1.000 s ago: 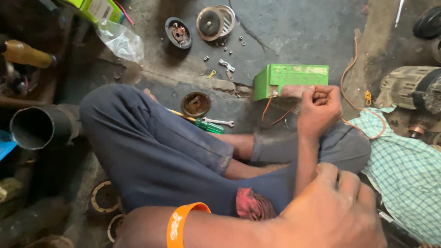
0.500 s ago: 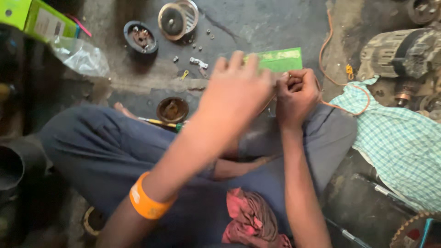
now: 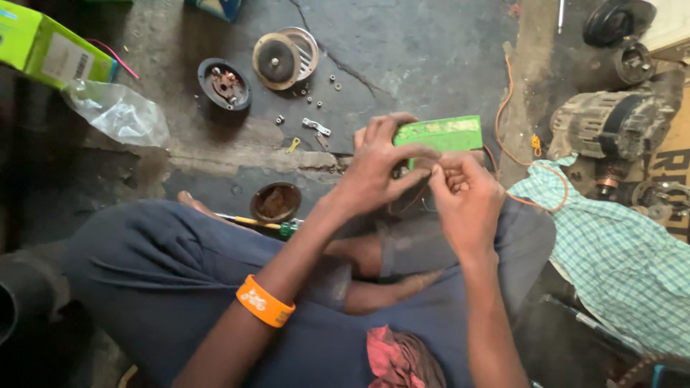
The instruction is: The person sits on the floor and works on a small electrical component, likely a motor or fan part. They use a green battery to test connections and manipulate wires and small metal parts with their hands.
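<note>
Head view. Person seated cross-legged on a cracked concrete floor (image 3: 431, 50), dark blue trousers, orange wristband (image 3: 264, 301) on the left forearm.

Around the work: loose screws and small nuts (image 3: 316, 90) scattered on the floor beyond the hands; a small metal bracket (image 3: 315, 127) near them. A round dark motor end cap (image 3: 224, 84) and a metal disc with grille (image 3: 284, 56) lie farther out, well apart from the hands. A clear plastic bag (image 3: 118, 113) and a green carton (image 3: 47, 47) sit at far left. A small brown bowl (image 3: 276, 202) rests just beyond the left knee; its contents look dark, cannot tell what. A screwdriver with green and yellow handle (image 3: 262, 224) lies beside it against the leg. On the right, a grey alternator (image 3: 611, 126) and a checked cloth (image 3: 618, 244). A red rag (image 3: 402, 359) lies in the lap.

Both hands meet above the right knee. Left hand (image 3: 377, 169) has fingers curled, its grip pinched on something small, hidden by the fingers. Right hand (image 3: 467, 197) likewise pinched closed at the same spot. An orange wire (image 3: 507, 129) trails from the hands out across the floor.

Green rectangular box (image 3: 440, 134) lies on the floor just behind the hands, long axis left-right, partly covered by the left fingers.
</note>
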